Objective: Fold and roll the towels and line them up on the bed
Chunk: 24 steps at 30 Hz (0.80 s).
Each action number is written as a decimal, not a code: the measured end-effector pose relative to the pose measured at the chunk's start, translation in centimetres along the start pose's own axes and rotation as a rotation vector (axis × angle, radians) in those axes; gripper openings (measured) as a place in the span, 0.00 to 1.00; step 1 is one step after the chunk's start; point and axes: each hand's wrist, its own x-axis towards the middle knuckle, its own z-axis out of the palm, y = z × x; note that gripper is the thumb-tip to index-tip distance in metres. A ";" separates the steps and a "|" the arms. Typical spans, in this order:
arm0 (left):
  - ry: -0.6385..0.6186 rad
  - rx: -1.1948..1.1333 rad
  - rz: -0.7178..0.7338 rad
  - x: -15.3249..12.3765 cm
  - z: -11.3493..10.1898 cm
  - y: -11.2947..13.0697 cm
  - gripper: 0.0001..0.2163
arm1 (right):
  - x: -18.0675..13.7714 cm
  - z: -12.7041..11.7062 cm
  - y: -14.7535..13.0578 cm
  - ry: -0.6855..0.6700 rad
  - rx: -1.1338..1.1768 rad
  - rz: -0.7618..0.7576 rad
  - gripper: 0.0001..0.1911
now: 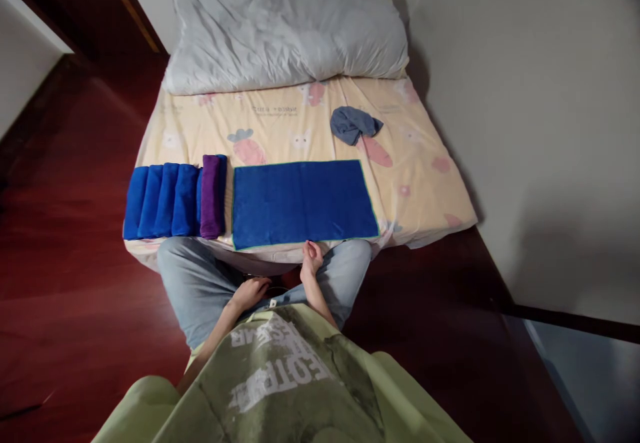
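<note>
A blue towel [303, 203] with a green edge lies spread flat on the front of the bed. My right hand [312, 258] rests by my thigh, just below the towel's near edge. Its fingers are curled inward, and nothing shows in them. My left hand [253, 291] lies in my lap with loosely stretched fingers, holding nothing that I can see. To the left of the spread towel stands a row of several rolled blue towels [163, 200]. A rolled purple towel [211, 195] is at the right of that row, with more blue beside it.
A crumpled grey-blue cloth [354, 125] lies behind the spread towel. Across the far end of the bed [425, 190] rests a large pale grey pillow or quilt [290, 30]. A grey wall [530, 130] rises at the right; dark red floor [75, 263] extends on the left.
</note>
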 end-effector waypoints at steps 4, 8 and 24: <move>0.014 -0.020 -0.008 0.0 -0.2 0.4 0.19 | 0.4 0.2 0.4 0.036 -0.010 0.028 0.16; 0.003 -0.005 -0.012 0.1 0.1 0.1 0.19 | 0.8 0.5 0.7 0.034 0.005 0.057 0.18; -0.004 -0.043 0.018 0.5 0.1 0.2 0.18 | 0.5 0.5 0.3 0.030 -0.035 -0.029 0.26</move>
